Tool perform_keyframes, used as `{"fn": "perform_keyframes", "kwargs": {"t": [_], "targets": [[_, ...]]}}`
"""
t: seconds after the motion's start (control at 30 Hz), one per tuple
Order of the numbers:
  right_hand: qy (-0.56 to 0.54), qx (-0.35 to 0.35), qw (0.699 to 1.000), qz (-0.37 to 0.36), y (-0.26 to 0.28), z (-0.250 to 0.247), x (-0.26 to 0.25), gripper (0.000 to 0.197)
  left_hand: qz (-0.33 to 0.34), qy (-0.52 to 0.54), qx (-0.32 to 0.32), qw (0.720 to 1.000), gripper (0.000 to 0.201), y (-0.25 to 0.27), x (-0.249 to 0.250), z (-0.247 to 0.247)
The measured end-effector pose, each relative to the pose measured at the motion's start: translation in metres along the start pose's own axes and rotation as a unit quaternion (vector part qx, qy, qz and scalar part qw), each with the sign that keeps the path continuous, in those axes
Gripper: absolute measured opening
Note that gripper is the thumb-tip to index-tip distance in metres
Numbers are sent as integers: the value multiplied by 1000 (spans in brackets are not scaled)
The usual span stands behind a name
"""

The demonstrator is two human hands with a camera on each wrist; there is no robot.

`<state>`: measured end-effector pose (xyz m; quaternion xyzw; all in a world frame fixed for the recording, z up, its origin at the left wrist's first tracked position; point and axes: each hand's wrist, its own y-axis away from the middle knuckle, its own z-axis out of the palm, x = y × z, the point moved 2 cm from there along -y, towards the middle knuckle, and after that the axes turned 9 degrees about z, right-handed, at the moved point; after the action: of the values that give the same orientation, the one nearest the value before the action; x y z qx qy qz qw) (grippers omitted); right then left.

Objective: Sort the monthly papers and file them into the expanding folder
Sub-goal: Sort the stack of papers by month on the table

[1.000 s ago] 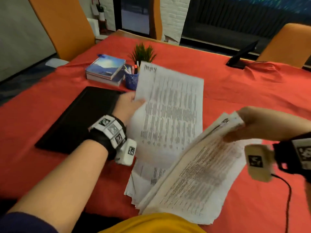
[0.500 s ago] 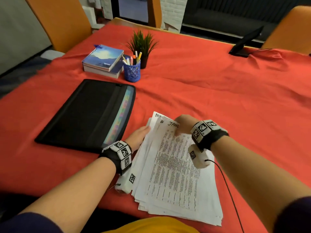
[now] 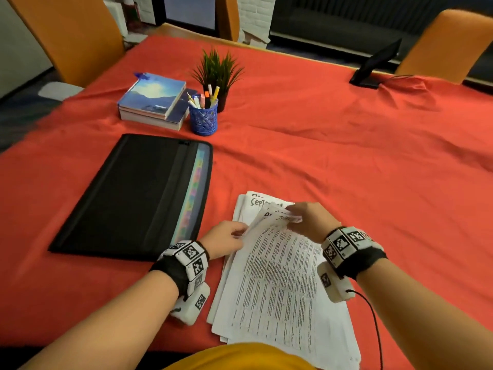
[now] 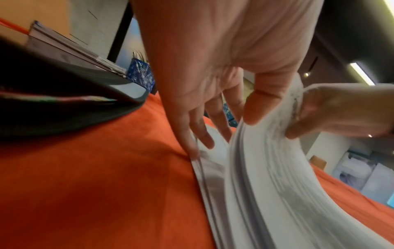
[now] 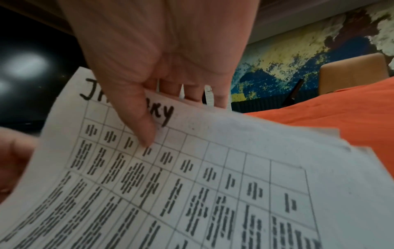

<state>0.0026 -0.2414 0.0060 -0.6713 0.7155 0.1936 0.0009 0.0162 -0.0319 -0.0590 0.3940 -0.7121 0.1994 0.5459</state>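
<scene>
A stack of printed papers [image 3: 277,284] lies on the red cloth in front of me, right of the shut black expanding folder [image 3: 128,198]. My right hand [image 3: 301,218] pinches the far end of the top sheets, thumb on a page marked January [image 5: 213,185], fingers beneath, and bows them upward. My left hand [image 3: 226,236] is at the stack's left edge. Its straight fingers [image 4: 200,134] press the lower sheets and its thumb touches the edge of the raised papers [image 4: 266,168]. A sheet headed September [image 3: 264,204] shows beyond the lifted ones. The folder [image 4: 53,104] lies just left of that hand.
Two books [image 3: 153,100], a blue pen cup [image 3: 203,116] and a small plant [image 3: 217,68] stand behind the folder. A black stand [image 3: 376,65] sits at the far right. Orange chairs [image 3: 72,36] flank the table. A cable [image 3: 373,316] hangs from my right wrist.
The sheets held up in both hands came down onto the stack. Since then my right hand has raised the far end of the top pages, which uncovers the September sheet.
</scene>
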Motion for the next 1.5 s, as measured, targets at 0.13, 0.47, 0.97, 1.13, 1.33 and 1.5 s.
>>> {"fn": "perform_keyframes", "kwargs": {"t": [0.13,0.47,0.97,1.13,1.33,1.5], "targets": [[15,83,994,-63,12,11,4,4,-32,-35,91,995,28,-18,-10,-19],[42,124,990,-54,20,21,4,11,-52,-43,165,984,19,-43,-6,-4],[7,76,995,-61,29,21,14,16,-95,-270,45,957,59,-52,-11,12],[-13,69,996,-62,27,21,21,12,-91,-302,16,949,36,-57,-7,13],[-8,99,992,-77,28,21,29,19,-12,-159,39,986,10,-43,3,3],[-8,122,988,-97,28,23,29,23,15,-122,24,992,22,-28,7,12]]}}
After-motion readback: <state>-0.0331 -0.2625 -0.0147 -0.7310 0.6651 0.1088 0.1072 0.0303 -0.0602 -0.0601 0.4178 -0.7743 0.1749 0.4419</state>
